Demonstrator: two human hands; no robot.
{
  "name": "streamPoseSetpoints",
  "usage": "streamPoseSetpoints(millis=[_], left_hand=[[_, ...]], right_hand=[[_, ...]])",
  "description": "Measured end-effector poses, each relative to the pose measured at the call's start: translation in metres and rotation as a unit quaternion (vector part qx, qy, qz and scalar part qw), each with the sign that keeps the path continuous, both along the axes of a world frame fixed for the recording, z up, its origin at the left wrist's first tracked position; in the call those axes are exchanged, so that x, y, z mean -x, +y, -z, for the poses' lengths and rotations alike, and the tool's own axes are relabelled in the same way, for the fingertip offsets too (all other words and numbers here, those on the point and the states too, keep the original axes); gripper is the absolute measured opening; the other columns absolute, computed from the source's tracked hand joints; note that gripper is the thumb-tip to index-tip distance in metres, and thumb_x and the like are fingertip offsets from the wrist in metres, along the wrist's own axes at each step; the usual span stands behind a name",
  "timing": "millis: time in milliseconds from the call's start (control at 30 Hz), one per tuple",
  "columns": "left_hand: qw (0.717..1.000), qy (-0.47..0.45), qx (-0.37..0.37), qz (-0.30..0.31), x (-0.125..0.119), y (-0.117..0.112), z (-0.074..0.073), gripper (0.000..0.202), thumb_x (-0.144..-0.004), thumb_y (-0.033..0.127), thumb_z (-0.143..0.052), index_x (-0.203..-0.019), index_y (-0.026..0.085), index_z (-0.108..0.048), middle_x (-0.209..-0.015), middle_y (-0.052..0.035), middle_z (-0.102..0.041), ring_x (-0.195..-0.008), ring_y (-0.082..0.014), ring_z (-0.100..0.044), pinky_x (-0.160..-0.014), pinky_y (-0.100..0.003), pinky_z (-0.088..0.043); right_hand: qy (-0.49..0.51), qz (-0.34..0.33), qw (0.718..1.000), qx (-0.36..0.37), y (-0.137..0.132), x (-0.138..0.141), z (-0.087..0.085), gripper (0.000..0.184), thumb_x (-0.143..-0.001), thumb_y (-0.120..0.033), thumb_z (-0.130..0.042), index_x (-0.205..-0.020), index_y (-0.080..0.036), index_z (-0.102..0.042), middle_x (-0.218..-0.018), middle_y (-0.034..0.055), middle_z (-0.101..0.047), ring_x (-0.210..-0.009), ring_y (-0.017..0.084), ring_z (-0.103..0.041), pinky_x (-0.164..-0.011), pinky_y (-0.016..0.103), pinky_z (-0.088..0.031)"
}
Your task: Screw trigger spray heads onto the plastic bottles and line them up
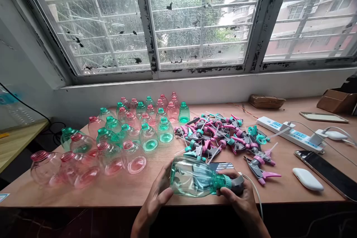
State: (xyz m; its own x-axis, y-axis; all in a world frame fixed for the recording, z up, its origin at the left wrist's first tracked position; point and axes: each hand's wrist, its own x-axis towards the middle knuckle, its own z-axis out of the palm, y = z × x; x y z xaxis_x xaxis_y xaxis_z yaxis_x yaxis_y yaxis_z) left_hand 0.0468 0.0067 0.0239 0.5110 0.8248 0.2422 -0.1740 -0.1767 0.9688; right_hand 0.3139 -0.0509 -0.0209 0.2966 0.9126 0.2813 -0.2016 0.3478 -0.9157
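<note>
Gripping green bottle (192, 180) sideways, lower centre of frame: left hand (156, 193) clasps base, right hand (241, 201) pinches spray head (237, 183). Likely best: steady base, keep head square while twisting.

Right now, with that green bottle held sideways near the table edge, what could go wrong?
The green bottle, held between the left hand and right hand at the table edge, might slip and fall off. An elbow could topple the crowded empty bottles. The sprayer pile lies close to the power strip; its tubes may snag the plug.
</note>
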Motion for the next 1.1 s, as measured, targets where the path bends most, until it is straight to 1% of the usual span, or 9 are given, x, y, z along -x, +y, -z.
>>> streamPoseSetpoints(millis=[200,333,500,600,700,767,833,1000,1100], left_hand=[[1.0,-0.029,-0.001,0.003,-0.005,-0.006,0.007,0.106,-0.077,0.065,-0.088,-0.167,0.029,-0.043,-0.178,-0.0136,-0.039,-0.164,-0.0447,-0.033,-0.136,-0.057,-0.026],[1.0,0.02,-0.003,-0.019,-0.004,-0.015,0.013,0.107,-0.074,0.048,-0.098,-0.165,0.033,-0.044,-0.18,-0.0126,-0.036,-0.165,-0.0437,-0.035,-0.132,-0.054,-0.037],[0.985,0.168,0.006,-0.03,0.012,-0.029,0.033,0.104,-0.084,0.04,-0.091,-0.169,0.048,-0.032,-0.178,-0.006,-0.042,-0.16,-0.0412,-0.045,-0.126,-0.053,-0.047],[0.985,0.166,0.017,-0.049,0.016,-0.032,0.039,0.12,-0.076,0.048,-0.097,-0.171,0.046,-0.025,-0.176,-0.0081,-0.045,-0.16,-0.0431,-0.044,-0.128,-0.054,-0.044],[0.993,0.112,0.028,-0.038,0.015,-0.029,0.036,0.132,-0.059,0.065,-0.1,-0.17,0.04,-0.033,-0.168,-0.0121,-0.053,-0.155,-0.0472,-0.049,-0.126,-0.054,-0.047],[0.994,0.103,0.018,-0.025,0.016,-0.027,0.032,0.122,-0.057,0.071,-0.097,-0.163,0.037,-0.049,-0.168,-0.0124,-0.051,-0.151,-0.049,-0.051,-0.124,-0.054,-0.049],[0.993,0.12,0.011,-0.014,0.018,-0.026,0.03,0.113,-0.061,0.066,-0.099,-0.16,0.036,-0.055,-0.171,-0.0118,-0.048,-0.151,-0.049,-0.052,-0.125,-0.054,-0.048],[0.988,0.139,0.027,0.059,0.026,-0.022,0.027,0.107,-0.086,0.042,-0.089,-0.172,0.038,-0.026,-0.167,-0.0135,-0.056,-0.155,-0.0425,-0.052,-0.126,-0.058,-0.045],[0.989,0.126,0.037,0.07,0.023,-0.016,0.018,0.115,-0.082,0.04,-0.093,-0.173,0.039,-0.022,-0.175,-0.013,-0.045,-0.159,-0.0429,-0.046,-0.128,-0.062,-0.04]], right_hand=[[-0.059,0.056,0.996,-0.019,-0.003,0.001,-0.001,0.031,-0.076,-0.048,-0.097,-0.097,-0.027,-0.088,-0.082,0.0034,-0.083,-0.061,0.021,-0.073,-0.059,0.028,-0.058],[-0.15,0.091,0.984,-0.024,-0.015,-0.01,0.003,0.029,-0.075,-0.047,-0.098,-0.095,-0.028,-0.09,-0.087,0.0066,-0.086,-0.075,0.028,-0.077,-0.067,0.03,-0.062],[-0.193,0.03,0.98,-0.041,-0.029,-0.032,0.015,0.03,-0.074,-0.033,-0.099,-0.103,-0.033,-0.091,-0.099,0.0068,-0.09,-0.089,0.033,-0.085,-0.079,0.031,-0.07],[-0.21,0.014,0.977,-0.046,-0.029,-0.037,0.024,0.03,-0.075,-0.031,-0.097,-0.105,-0.034,-0.091,-0.098,0.0069,-0.091,-0.087,0.032,-0.086,-0.078,0.031,-0.071],[-0.182,0.03,0.983,-0.024,-0.027,-0.034,0.026,0.028,-0.074,-0.037,-0.098,-0.101,-0.032,-0.092,-0.097,0.0085,-0.09,-0.086,0.033,-0.085,-0.074,0.033,-0.071],[-0.165,0.031,0.986,-0.008,-0.027,-0.03,0.024,0.029,-0.072,-0.039,-0.099,-0.098,-0.031,-0.092,-0.094,0.0088,-0.089,-0.083,0.033,-0.084,-0.072,0.033,-0.07],[-0.15,0.03,0.988,0.001,-0.028,-0.026,0.02,0.03,-0.071,-0.042,-0.099,-0.097,-0.03,-0.092,-0.092,0.0084,-0.088,-0.08,0.032,-0.082,-0.07,0.033,-0.068],[-0.132,0.037,0.99,0.025,-0.03,-0.02,0.012,0.032,-0.072,-0.048,-0.097,-0.097,-0.03,-0.091,-0.092,0.0067,-0.087,-0.079,0.029,-0.079,-0.069,0.031,-0.063],[-0.149,0.032,0.988,0.032,-0.026,-0.017,0.005,0.03,-0.075,-0.048,-0.095,-0.098,-0.03,-0.09,-0.091,0.0056,-0.087,-0.077,0.029,-0.077,-0.068,0.031,-0.06]])
